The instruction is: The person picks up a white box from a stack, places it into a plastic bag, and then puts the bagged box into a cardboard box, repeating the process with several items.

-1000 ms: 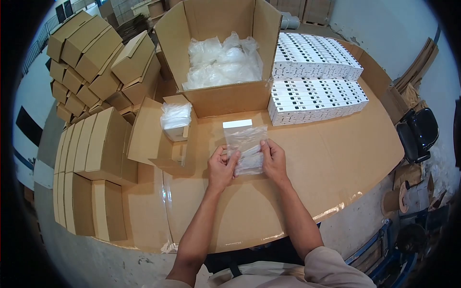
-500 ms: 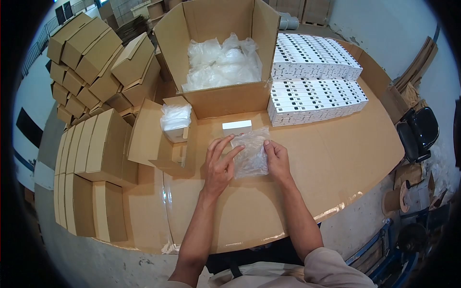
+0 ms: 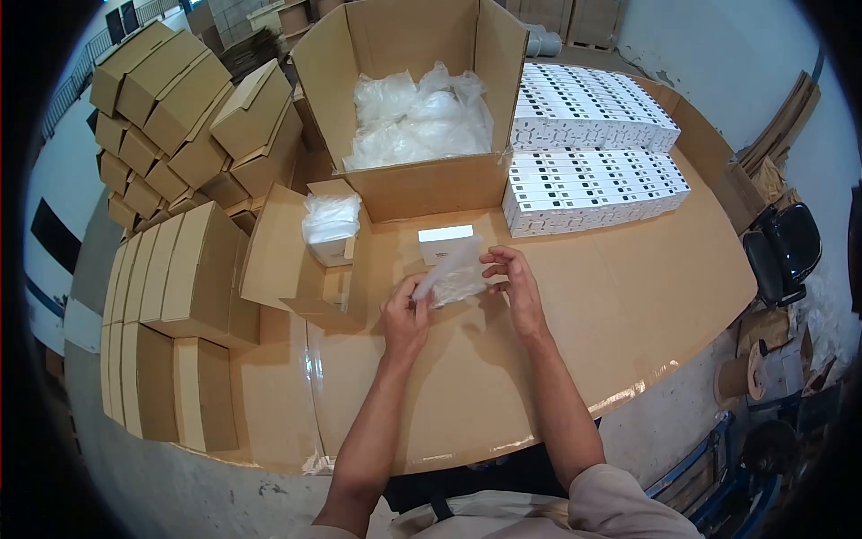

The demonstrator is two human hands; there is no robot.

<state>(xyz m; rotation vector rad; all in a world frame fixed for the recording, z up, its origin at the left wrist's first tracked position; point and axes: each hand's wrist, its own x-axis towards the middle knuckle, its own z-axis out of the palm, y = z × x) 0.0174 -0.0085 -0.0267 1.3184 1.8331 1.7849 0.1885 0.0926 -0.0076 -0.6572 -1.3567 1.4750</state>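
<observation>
My left hand [image 3: 406, 316] pinches the left edge of a clear plastic bag [image 3: 460, 280] above the cardboard-covered table. To the right of the bag is my right hand [image 3: 516, 289], its fingers apart and curved, with nothing visible in them. Just beyond the bag stands a small white box [image 3: 445, 235], its lower part partly covered by the plastic. Left of my hands, an open brown carton [image 3: 325, 310] contains white boxes wrapped in clear plastic [image 3: 330, 225].
A large open carton [image 3: 431, 190] of clear plastic bags [image 3: 417, 117] stands at the back. Rows of white printed boxes [image 3: 593, 189] are stacked right of it. Brown cartons [image 3: 193, 269] line the left side, with more piled cartons [image 3: 162, 108] behind.
My right hand has let go of the bag and opened. The bag has turned in my left hand, and its upper edge now stands up at a slant.
</observation>
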